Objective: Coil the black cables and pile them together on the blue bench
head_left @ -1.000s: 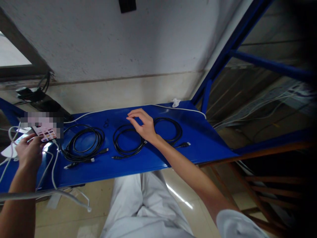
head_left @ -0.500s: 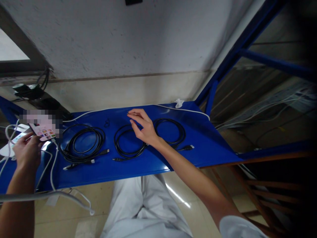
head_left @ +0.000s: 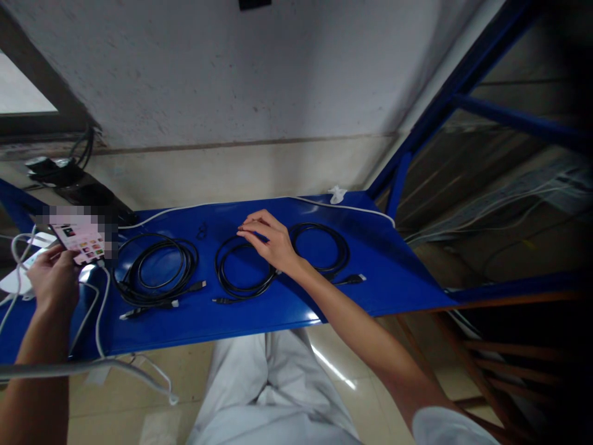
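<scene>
At the left, my left hand is closed round a phone with a lit screen, part of it blurred out. A white cable runs down from the phone's lower edge. My right hand hovers over the blue table, thumb and fingertips pinched together; whatever is in the pinch is too small to make out. Beneath and beside it are a black cable coil, partly hidden by the hand, and another coil to its right. A third black cable coil lies between the hands.
Small black loops lie behind the coils. A white power strip and a black cylinder stand at the left. A white cord follows the back edge, near a crumpled white scrap. A grey cable crosses in front.
My right thumb has moved up against the fingertips, closing the gap between them. The left hand still holds the phone. The view has shifted slightly.
</scene>
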`<state>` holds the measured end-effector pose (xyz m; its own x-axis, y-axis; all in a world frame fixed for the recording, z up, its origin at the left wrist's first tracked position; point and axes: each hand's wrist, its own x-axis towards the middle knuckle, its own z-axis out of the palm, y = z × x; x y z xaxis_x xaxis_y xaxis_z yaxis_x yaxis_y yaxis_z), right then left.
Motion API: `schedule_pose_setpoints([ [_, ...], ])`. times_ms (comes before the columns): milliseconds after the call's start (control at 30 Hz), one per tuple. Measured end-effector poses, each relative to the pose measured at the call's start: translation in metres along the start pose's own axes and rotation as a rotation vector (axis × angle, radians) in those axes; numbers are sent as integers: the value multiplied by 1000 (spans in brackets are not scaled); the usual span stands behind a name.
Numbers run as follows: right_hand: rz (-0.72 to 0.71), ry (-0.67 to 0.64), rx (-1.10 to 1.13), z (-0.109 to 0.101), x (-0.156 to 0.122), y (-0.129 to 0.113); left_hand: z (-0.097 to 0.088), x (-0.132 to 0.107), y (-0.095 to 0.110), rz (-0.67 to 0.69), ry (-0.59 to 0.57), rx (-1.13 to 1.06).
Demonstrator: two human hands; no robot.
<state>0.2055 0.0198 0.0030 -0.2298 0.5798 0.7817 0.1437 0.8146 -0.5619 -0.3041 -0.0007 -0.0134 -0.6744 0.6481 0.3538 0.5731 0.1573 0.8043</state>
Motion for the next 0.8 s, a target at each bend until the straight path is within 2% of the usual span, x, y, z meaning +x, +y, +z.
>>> schedule_pose_setpoints([
  [100,10,-27,-31,-2,1,0,-5,-6,-1,-143,47,-20],
  [167,31,-48,-45,-4,2,0,-13,-22,3,-135,83,9],
  [200,36,-56,-50,-4,2,0,-19,-34,7,-91,103,34],
  [300,29,-77,-52,-5,3,-1,-30,-82,32,277,174,158],
  [400,53,-131,-23,-4,2,-3,-26,-136,68,440,107,148],
  [433,75,-164,-11,-3,2,-3,-21,-153,82,462,68,119],
  [533,148,-292,34,0,1,-5,0,-192,119,466,-189,-54],
  [633,223,-398,139,5,1,-12,23,-215,146,534,-473,-152],
  [700,298,-430,263,8,-1,-21,36,-224,154,539,-645,-195],
  [800,452,-399,459,10,-12,-41,48,-234,153,446,-847,-264],
])
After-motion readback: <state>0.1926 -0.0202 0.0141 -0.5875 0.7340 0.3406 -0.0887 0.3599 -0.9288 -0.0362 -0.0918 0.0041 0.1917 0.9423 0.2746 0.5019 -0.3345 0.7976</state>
